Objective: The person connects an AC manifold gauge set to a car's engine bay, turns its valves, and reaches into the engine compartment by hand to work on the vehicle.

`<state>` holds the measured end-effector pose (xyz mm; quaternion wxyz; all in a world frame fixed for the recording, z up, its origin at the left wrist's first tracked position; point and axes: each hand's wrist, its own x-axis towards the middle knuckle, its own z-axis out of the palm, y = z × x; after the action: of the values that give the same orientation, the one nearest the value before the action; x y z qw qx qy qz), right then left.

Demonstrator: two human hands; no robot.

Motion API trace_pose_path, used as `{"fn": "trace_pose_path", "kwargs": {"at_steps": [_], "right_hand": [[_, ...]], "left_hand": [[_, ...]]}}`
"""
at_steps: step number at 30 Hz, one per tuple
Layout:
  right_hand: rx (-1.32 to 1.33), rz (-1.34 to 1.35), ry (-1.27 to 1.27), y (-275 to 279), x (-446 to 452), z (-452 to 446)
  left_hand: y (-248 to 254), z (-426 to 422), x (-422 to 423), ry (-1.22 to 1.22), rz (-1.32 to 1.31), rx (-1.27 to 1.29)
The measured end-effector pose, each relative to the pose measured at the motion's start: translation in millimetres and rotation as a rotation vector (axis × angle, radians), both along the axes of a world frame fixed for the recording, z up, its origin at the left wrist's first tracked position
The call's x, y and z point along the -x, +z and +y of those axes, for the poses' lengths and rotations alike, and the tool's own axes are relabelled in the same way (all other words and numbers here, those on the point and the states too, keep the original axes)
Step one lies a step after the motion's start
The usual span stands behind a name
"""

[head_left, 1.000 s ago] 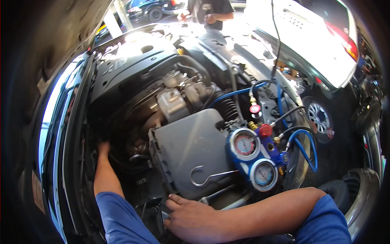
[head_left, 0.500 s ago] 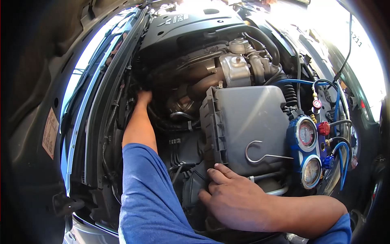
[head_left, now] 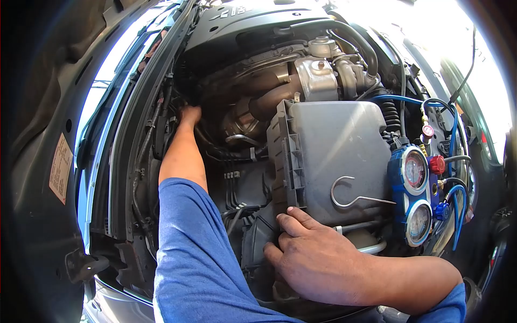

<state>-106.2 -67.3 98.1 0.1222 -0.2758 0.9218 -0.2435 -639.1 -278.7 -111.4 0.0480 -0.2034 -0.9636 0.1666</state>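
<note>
My left hand (head_left: 189, 116) reaches deep into the gap between the engine and the firewall. Its fingers disappear among dark hoses and wiring, so whatever they touch is hidden. Close to it on the right is the brown, heat-stained exhaust pipe (head_left: 276, 98). My right hand (head_left: 318, 258) leans on the near corner of the grey air filter box (head_left: 339, 156), fingers laid over the edge and thumb apart, with nothing held. On the box lies the metal hook (head_left: 344, 199) of a blue manifold gauge set (head_left: 412, 188).
The black engine cover (head_left: 253, 27) is at the back. Blue hoses (head_left: 455, 134) run from the gauges along the right side. Thin metal lines (head_left: 231, 188) cross the bay between my arms. The raised hood (head_left: 32, 134) borders the left.
The view has shifted slightly, so the engine cover sits higher and the gauges farther right. Both hands keep nearly the same places, left in the gap and right on the box corner.
</note>
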Motion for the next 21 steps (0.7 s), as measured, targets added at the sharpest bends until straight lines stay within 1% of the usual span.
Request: {"fn": "trace_pose_path", "kwargs": {"at_steps": [2, 3, 6, 9, 10, 12, 14, 16, 17, 19, 21], "right_hand": [[0.007, 0.009, -0.004, -1.5, -0.5, -0.6], [0.01, 0.015, -0.008, -2.1, -0.5, -0.7], [-0.013, 0.025, 0.004, 0.0, 0.0, 0.4], [0.0, 0.032, -0.007, -1.0, -0.9, -0.1], [0.032, 0.076, -0.034, -3.6, -2.1, -0.8], [0.095, 0.162, -0.092, -10.7, -5.3, -2.5], [0.1, 0.155, -0.096, -11.2, -5.7, -3.2], [0.088, 0.133, -0.085, -10.4, -6.1, -2.9], [0.076, 0.115, -0.07, -9.6, -5.7, -2.4], [0.083, 0.12, -0.073, -10.2, -7.1, -2.1], [0.12, 0.171, -0.117, -15.3, -9.8, -3.9]], "left_hand": [[9.4, 2.9, -9.4, 0.038, -0.025, -0.024], [12.9, 5.1, -9.0, 0.036, -0.052, 0.018], [11.3, 4.7, -5.7, 0.062, -0.089, 0.03], [-6.6, -5.4, 14.1, 0.026, -0.012, 0.051], [-15.2, -8.9, 26.3, 0.018, 0.025, 0.048], [-13.0, -7.8, 21.9, 0.003, 0.048, 0.06], [-4.9, -4.1, 8.2, -0.029, -0.001, 0.138], [-8.5, -8.5, 19.9, -0.064, -0.043, 0.171], [-21.0, -14.7, 35.1, -0.054, -0.011, 0.182], [-20.0, -18.0, 36.9, -0.102, 0.0, 0.243], [-28.1, -28.2, 43.3, -0.136, 0.055, 0.168]]}}
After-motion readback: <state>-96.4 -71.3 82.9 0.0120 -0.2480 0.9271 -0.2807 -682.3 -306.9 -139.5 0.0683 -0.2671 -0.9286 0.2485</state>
